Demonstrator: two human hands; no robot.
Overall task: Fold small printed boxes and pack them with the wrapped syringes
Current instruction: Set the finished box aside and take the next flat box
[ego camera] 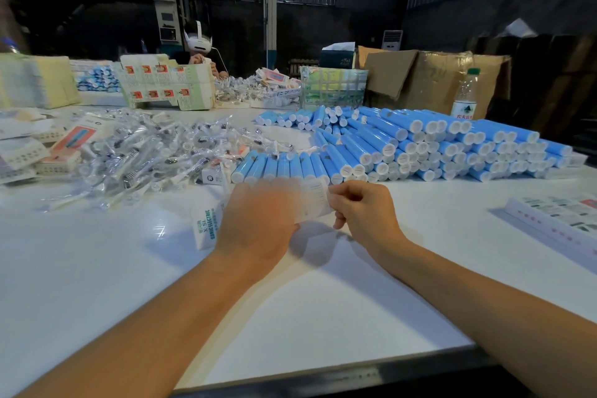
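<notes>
Both hands hold one box (206,229) over the table (97,268) — the left hand (258,223) grips it, the right hand (361,207) pinches its end flap. Folding looks under way; the syringes (145,152) lie heaped behind — most packing seems left.

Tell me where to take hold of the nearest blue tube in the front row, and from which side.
Grip the blue tube around its white-capped near end, coming from the front edge of the table. It lies flat with that cap toward the person, neighbours packed along its right side, so only the end and top are likely free.
</notes>
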